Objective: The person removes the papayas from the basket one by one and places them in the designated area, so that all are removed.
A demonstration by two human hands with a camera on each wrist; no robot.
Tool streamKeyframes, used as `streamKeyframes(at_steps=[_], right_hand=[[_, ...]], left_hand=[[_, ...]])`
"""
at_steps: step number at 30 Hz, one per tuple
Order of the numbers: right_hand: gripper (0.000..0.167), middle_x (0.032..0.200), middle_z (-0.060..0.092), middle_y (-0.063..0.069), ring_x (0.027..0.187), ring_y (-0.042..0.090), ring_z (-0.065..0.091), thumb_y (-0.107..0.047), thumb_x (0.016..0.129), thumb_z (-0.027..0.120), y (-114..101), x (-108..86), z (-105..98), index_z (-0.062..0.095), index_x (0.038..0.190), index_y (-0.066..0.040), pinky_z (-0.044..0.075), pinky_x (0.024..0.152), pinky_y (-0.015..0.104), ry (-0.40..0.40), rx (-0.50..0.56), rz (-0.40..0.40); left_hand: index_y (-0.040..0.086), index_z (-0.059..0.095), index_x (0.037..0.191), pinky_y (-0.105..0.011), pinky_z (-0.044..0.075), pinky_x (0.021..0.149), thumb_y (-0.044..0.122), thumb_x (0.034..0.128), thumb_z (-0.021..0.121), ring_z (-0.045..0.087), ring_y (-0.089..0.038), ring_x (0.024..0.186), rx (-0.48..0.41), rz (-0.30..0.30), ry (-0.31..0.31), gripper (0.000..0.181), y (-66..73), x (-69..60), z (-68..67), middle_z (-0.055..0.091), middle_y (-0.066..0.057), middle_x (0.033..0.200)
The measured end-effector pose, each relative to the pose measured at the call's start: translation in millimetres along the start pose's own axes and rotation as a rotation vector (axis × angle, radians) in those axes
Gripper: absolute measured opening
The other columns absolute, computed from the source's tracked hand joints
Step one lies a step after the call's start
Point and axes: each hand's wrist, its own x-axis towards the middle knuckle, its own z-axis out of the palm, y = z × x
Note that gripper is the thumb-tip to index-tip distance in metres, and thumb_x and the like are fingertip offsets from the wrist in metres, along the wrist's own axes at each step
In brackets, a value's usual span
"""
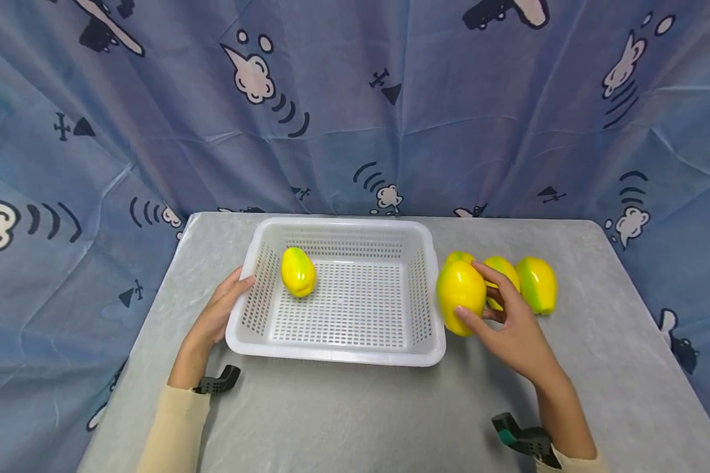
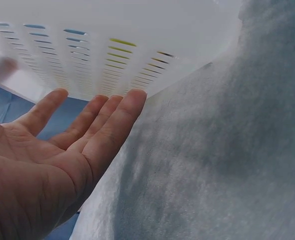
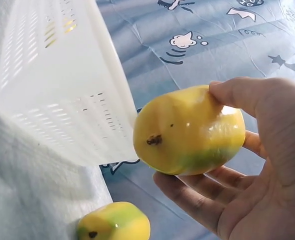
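Three yellow-green fruits (image 1: 538, 286) are resting in a row on the grey tabletop (image 1: 343, 420) beyond your right hand (image 1: 517, 335), the leftmost partly hiding behind what you are holding. You are pinching a fourth fruit (image 1: 461, 299) there, thumb on one side and parted fingers on the other, and it is hovering just beside the right rim of the white basket (image 1: 337, 355); whether the two are touching, you cannot tell. Your left hand (image 1: 219, 309) is pinching the opposite rim, thumb lying over it and straight, slightly spread fingers touching the outer wall. Inside, a fifth fruit (image 1: 298, 272) is lying near the left wall, so the slotted floor is giving you wide room from its middle across to the right wall. The basket's far rim is running close along the table's back edge, with the blue printed curtain (image 1: 331, 151) hanging behind it. Nearer you, a broad stretch of grey is opening before the front rim, and another is reaching from the rightmost fruit to the table's right edge.
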Motion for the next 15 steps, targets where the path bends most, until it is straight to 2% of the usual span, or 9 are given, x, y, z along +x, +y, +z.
streamKeyframes(at_steps=[8,15], right_hand=[[0.075,0.156,0.051,0.014,0.117,-0.011,0.051,-0.016,0.098,0.077,10.0,-6.6,-4.2,0.040,0.163,-0.021,0.051,0.087,0.004,0.018,-0.031,0.053],[0.078,0.160,0.047,0.018,0.117,-0.014,0.049,-0.015,0.097,0.078,24.2,-14.4,-5.6,0.038,0.164,-0.018,0.050,0.085,0.002,0.024,-0.036,0.070]], left_hand=[[0.017,0.014,0.172,-0.048,0.062,0.096,0.042,0.1143,0.041,0.058,-0.042,0.133,-0.009,-0.004,-0.002,0.068,1.9,-0.6,-0.1,0.037,-0.033,0.163],[0.016,0.015,0.171,-0.047,0.063,0.095,0.041,0.1143,0.042,0.062,-0.036,0.129,-0.011,0.004,-0.003,0.068,2.8,0.5,1.2,0.038,-0.034,0.162]])
